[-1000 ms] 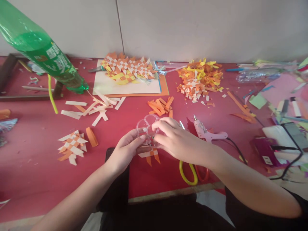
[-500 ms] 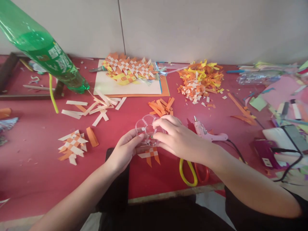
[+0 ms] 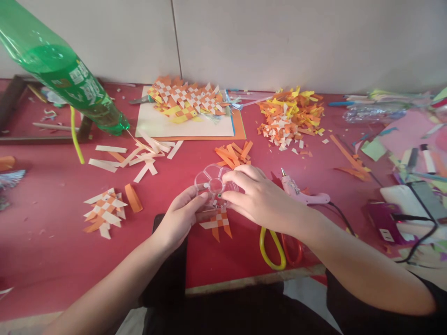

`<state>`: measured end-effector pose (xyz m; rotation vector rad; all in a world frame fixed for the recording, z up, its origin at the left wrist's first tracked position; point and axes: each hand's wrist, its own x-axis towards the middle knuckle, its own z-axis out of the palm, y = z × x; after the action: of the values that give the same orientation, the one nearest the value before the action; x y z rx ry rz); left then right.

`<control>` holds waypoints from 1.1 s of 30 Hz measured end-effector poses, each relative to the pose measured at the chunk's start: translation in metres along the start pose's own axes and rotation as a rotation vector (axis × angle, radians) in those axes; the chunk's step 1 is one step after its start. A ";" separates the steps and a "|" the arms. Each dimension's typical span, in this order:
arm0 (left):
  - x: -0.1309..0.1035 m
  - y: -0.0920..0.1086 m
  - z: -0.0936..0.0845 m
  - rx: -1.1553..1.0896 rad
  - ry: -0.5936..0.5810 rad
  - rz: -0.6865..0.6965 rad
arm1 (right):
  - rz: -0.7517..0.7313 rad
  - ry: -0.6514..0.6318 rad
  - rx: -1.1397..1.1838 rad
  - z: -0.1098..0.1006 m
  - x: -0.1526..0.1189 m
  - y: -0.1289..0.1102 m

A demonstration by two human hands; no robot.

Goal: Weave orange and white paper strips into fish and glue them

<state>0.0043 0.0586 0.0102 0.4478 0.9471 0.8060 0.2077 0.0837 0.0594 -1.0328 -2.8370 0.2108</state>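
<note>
A clear round plastic case point(image 3: 211, 172) with several compartments is held above the table in front of me. Small bits, some red, white and dark, lie in its near compartments. My left hand point(image 3: 183, 211) grips its left rim, thumb on top. Closed on its right side is my right hand point(image 3: 253, 193), fingers bent over the case; whether they pinch a small piece is hidden. Just below the case lies a small woven orange-and-white paper piece point(image 3: 219, 224). Farther left, a larger woven paper fish point(image 3: 105, 210) rests beside an orange strip point(image 3: 133, 198).
A pink glue gun point(image 3: 302, 193) and scissors with yellow and red handles point(image 3: 272, 249) lie to the right. Paper strips point(image 3: 150, 151), woven fish point(image 3: 188, 100) and scraps point(image 3: 291, 114) spread behind. A green bottle point(image 3: 73, 79) stands at left; a black phone-like slab point(image 3: 171, 265) overhangs the front edge.
The case has shifted very slightly left and up in view, both hands still on it. Nothing else has visibly moved.
</note>
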 end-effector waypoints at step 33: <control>0.000 0.005 0.000 0.067 -0.053 -0.060 | -0.122 -0.185 0.013 -0.003 0.011 0.003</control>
<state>0.0022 0.0616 0.0129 0.4943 0.9359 0.7063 0.2015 0.0933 0.0628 -0.8768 -3.0466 0.3297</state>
